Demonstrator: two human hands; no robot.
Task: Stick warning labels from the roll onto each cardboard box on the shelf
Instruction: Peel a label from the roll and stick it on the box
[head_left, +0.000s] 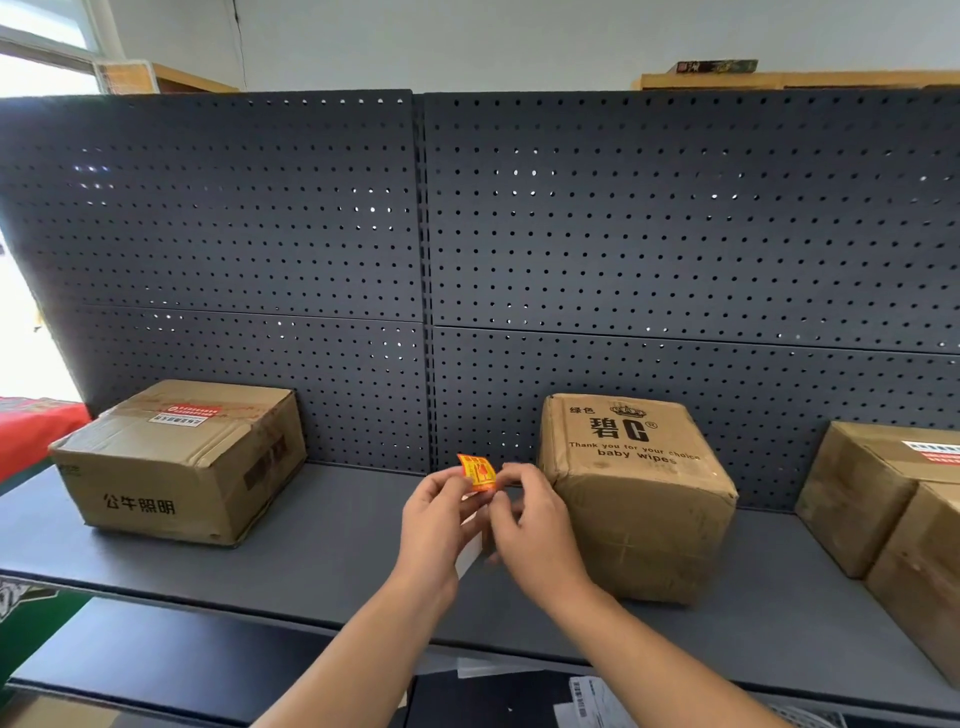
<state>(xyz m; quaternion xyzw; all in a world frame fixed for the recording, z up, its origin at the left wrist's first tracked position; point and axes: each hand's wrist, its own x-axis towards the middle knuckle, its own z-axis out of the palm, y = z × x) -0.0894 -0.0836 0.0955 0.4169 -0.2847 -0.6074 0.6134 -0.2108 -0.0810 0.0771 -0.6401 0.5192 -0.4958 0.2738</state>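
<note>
Over the dark grey metal shelf (322, 545), your left hand (436, 525) and right hand (535, 525) both pinch one small orange warning label (478, 472).

The left cardboard box (176, 467) has 公牛照明 printed in black on its front face. The red and white stickers (184, 415) on its top are too small to read. The middle cardboard box (634, 499) reads 绿色, then a crown logo (628, 412) above 碧C with an ® mark, then "Thank you for your choice baby wipes". Print on the orange-red warning label (477, 473) and on the white sticker (932, 451) atop the right cardboard box (872, 483) is illegible.
</note>
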